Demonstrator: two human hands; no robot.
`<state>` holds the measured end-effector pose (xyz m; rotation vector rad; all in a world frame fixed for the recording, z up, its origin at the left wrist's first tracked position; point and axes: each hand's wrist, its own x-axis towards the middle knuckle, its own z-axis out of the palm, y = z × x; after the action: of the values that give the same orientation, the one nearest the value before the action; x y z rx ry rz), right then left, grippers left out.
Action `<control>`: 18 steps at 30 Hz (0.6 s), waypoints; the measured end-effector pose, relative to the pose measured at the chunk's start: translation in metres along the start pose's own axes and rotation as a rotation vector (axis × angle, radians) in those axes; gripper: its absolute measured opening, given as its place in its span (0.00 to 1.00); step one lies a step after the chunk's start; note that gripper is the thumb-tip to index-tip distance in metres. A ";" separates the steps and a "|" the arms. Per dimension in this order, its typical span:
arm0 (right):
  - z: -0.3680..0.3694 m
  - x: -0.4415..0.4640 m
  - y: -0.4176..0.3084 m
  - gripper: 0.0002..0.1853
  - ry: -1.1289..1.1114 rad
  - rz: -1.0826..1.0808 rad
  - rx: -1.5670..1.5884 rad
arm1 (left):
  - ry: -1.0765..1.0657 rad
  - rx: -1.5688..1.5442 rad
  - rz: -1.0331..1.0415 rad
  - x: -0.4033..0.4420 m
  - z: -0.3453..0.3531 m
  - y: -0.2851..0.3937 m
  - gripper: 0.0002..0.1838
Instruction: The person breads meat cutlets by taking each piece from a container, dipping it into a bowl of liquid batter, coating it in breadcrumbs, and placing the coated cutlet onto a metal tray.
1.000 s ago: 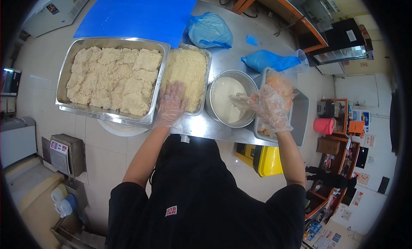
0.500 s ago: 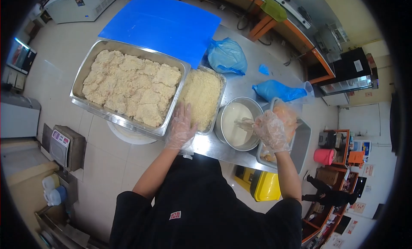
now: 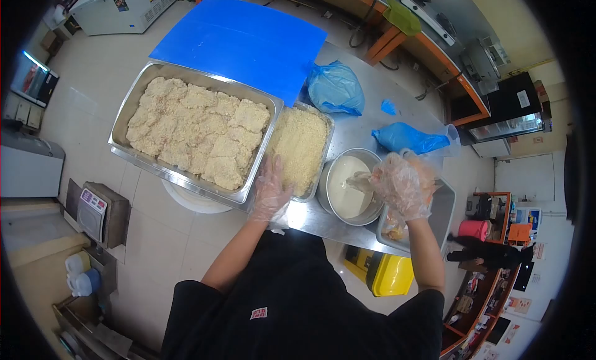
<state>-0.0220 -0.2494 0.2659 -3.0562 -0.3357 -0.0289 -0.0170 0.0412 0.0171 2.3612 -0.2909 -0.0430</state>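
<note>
My left hand (image 3: 271, 190), in a clear plastic glove, rests with fingers stretched out on the near left corner of a tray of pale breadcrumbs (image 3: 300, 145). My right hand (image 3: 402, 187), gloved the same way, is curled at the right rim of a round metal pot (image 3: 325, 201). Something pale and batter-coated reaches from its fingers over the white batter (image 3: 346, 189); whether it is a piece of food or the fingertips is unclear. Left of the crumbs, a deep steel pan (image 3: 118, 133) holds several breaded pieces (image 3: 197, 130) side by side.
A grey bin (image 3: 439, 214) with a clear bag of food stands right of the pot. Behind are a blue board (image 3: 242, 40) and blue plastic bags (image 3: 336, 88) (image 3: 406, 138). A yellow container (image 3: 391, 275) is below the table edge. Another person (image 3: 490, 254) stands far right.
The view has shifted slightly, moving everything a little right and down. My right hand stays by the pot, its fingers turned somewhat. My left hand remains at the crumb tray.
</note>
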 end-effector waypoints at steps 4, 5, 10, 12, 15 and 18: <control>-0.011 0.044 -0.014 0.08 0.081 -0.059 -0.037 | -0.107 -0.070 -0.140 0.006 -0.001 0.004 0.65; -0.012 0.056 -0.017 0.09 0.108 -0.078 -0.029 | -0.126 -0.056 -0.157 0.007 -0.001 0.005 0.66; 0.016 0.094 -0.047 0.09 0.054 -0.165 -0.030 | -0.139 -0.046 -0.190 0.006 -0.004 0.007 0.69; 0.091 0.097 -0.041 0.11 -0.037 -0.211 -0.063 | -0.124 -0.028 -0.178 0.006 0.005 0.001 0.72; 0.111 0.076 -0.048 0.09 0.072 -0.484 0.145 | -0.207 0.013 -0.286 0.013 -0.002 0.012 0.75; 0.085 0.058 -0.030 0.12 0.010 -0.279 0.358 | -0.171 0.089 -0.322 0.020 0.007 0.020 0.79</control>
<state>0.0294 -0.2014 0.1844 -2.6351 -0.6831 0.0012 -0.0023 0.0181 0.0269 2.4748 0.0092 -0.3931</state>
